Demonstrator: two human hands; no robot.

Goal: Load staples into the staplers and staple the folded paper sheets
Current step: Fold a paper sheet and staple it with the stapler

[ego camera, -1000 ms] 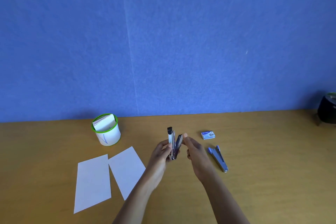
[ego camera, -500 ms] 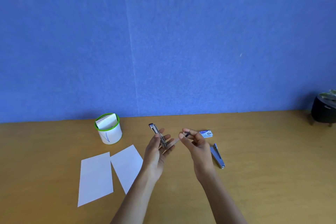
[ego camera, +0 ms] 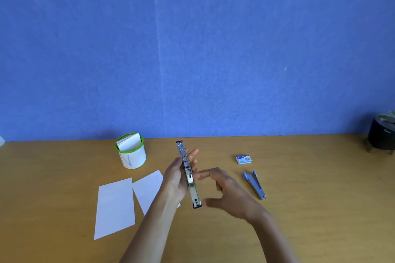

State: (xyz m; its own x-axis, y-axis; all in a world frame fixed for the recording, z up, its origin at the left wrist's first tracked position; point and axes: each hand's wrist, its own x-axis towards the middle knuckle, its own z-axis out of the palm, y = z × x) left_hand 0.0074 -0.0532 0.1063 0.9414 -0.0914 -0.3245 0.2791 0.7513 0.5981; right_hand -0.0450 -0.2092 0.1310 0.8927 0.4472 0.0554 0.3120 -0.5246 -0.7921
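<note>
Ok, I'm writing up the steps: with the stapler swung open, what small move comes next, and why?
Probably the right hand reaches for the staple box: the left hand holds the stapler spread open, the right hand shows no staples, and the box lies beyond it.

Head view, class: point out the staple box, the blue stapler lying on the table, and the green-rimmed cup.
staple box (ego camera: 243,159): head view, on its printed top face.
blue stapler (ego camera: 255,186): head view, midway along its body.
green-rimmed cup (ego camera: 133,159): head view, on its white side wall.
</note>
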